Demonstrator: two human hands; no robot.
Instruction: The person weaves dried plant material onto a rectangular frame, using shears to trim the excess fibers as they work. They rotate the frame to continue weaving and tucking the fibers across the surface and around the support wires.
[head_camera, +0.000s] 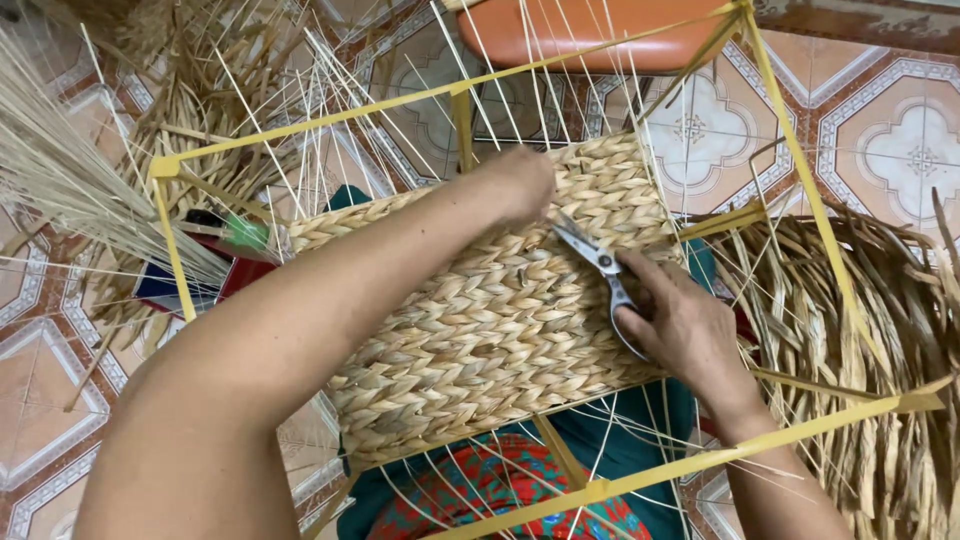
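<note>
Right hand (690, 325) grips scissors (600, 275), fingers through the loops, blades slightly parted at the woven panel (490, 320) – panel sits on the lap inside a yellow frame (800, 170). Left hand (520, 180) closed, pinching a spot on the weave by the blades – likely steadying a stray fibre.

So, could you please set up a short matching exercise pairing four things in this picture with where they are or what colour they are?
Things:
1. scissors
2. left hand
3. frame
4. loose dried strands

Descriptions:
A. yellow
B. piled on the floor at the right
C. held in the right hand
D. resting on the woven panel

Pairs: 1-C, 2-D, 3-A, 4-B
</note>
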